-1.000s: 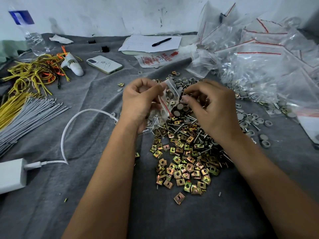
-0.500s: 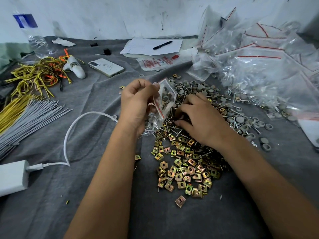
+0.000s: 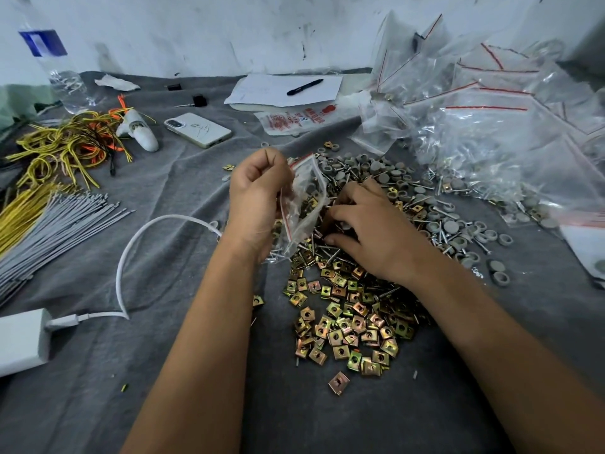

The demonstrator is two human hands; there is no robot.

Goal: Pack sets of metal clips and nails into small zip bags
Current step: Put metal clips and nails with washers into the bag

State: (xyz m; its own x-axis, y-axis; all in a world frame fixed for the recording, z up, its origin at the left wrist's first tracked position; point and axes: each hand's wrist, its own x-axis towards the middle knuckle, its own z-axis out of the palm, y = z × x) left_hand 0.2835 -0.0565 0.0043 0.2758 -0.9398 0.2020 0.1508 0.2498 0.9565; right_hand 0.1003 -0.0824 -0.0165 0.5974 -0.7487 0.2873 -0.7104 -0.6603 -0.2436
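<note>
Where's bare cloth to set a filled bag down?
Free: grey cloth between white phone, grey rod bundle and left hand; also near edge below brass clip pile. Crowded: right side, clear zip-bag heap, grey caps.

A small clear zip bag (image 3: 302, 204) with a red seal strip hung tilted above the grey cloth, its mouth up and open toward the right, a few grey caps and brassy clips showing through its crumpled film. Below and to its right spread a loose heap of square, brass-coloured metal clips (image 3: 347, 319), each with a hole at its centre, one lone clip (image 3: 338, 383) lying apart at the near edge. Silver nails (image 3: 327, 253) lay scattered among the clips at the far side of the heap, mixed with round grey caps (image 3: 376, 167) farther back.
</note>
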